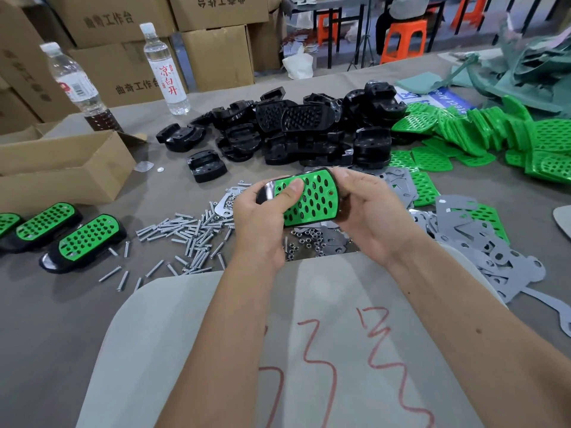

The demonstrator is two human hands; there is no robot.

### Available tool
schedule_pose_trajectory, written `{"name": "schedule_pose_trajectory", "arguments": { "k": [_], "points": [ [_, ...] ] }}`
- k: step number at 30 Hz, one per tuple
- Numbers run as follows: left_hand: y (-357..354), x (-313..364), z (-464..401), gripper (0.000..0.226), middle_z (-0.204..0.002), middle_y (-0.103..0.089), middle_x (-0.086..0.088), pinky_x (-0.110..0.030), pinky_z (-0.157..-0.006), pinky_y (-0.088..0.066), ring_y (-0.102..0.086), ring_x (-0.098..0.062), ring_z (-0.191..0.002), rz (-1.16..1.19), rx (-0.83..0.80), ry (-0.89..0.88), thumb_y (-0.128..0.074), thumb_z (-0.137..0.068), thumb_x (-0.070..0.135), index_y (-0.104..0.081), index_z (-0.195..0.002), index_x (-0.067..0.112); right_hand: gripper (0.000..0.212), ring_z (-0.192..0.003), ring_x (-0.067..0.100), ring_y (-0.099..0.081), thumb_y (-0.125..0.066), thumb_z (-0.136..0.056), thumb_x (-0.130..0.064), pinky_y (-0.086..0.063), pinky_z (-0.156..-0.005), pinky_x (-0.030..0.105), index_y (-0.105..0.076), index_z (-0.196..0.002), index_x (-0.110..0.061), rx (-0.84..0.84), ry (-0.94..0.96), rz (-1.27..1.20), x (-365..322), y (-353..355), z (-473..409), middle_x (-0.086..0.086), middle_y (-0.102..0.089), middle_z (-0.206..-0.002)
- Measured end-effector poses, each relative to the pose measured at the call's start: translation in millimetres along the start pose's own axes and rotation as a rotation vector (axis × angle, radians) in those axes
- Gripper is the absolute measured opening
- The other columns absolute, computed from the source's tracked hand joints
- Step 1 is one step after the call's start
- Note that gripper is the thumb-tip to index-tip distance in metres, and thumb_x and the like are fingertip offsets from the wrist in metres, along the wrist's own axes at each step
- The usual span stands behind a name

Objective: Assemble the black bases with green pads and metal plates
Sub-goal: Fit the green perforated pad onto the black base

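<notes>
I hold a black base with a green perforated pad [312, 197] on top, above the table's middle. My left hand [262, 220] grips its left end, thumb pressing on the pad. My right hand [367, 211] grips the right end from the side. A heap of black bases [293, 134] lies behind, loose green pads [482, 131] at the right, and grey metal plates [482, 242] at the right front. Three finished bases with green pads [86, 239] lie at the left. Screws [188, 233] and nuts [306, 242] are scattered under my hands.
An open cardboard box [61, 168] stands at the left. Two water bottles [163, 69] stand at the back left before stacked cartons [216, 54]. Orange stools [404, 38] and a seated person are far behind. Grey-green scraps [525, 66] pile at the back right.
</notes>
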State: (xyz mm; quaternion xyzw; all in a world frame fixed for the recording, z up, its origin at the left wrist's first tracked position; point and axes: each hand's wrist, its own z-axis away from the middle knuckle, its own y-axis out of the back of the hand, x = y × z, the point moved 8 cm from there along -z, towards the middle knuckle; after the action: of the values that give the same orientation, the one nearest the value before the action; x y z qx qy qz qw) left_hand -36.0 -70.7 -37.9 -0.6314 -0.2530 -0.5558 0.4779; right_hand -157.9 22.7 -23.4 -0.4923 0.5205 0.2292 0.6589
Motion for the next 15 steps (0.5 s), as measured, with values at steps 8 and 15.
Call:
{"name": "schedule_pose_trajectory", "arguments": {
  "k": [8,15],
  "points": [
    [-9,-2,2,0.009,-0.085,-0.077,-0.012,-0.033,-0.06,-0.059,-0.075,-0.023,-0.074,0.036,-0.087,0.013,-0.078,-0.087,0.005,-0.074,-0.096,0.003,0.039,-0.1,0.034,-0.064,-0.069,-0.085,-0.017,-0.051,-0.101,0.054,-0.066,-0.116,0.007,0.023,0.06,0.026,-1,3,2,0.024,-0.068,-0.109],
    [-16,-2,2,0.029,-0.098,-0.074,-0.013,-0.038,-0.074,-0.061,-0.071,-0.024,-0.089,0.082,-0.132,0.028,-0.072,-0.092,0.022,-0.071,-0.11,-0.001,0.027,-0.089,0.022,-0.066,-0.07,-0.084,-0.016,-0.057,-0.081,0.035,-0.067,-0.106,0.0,0.1,0.128,-0.009,-3,9,-2,0.016,-0.07,-0.099]
  ]
}}
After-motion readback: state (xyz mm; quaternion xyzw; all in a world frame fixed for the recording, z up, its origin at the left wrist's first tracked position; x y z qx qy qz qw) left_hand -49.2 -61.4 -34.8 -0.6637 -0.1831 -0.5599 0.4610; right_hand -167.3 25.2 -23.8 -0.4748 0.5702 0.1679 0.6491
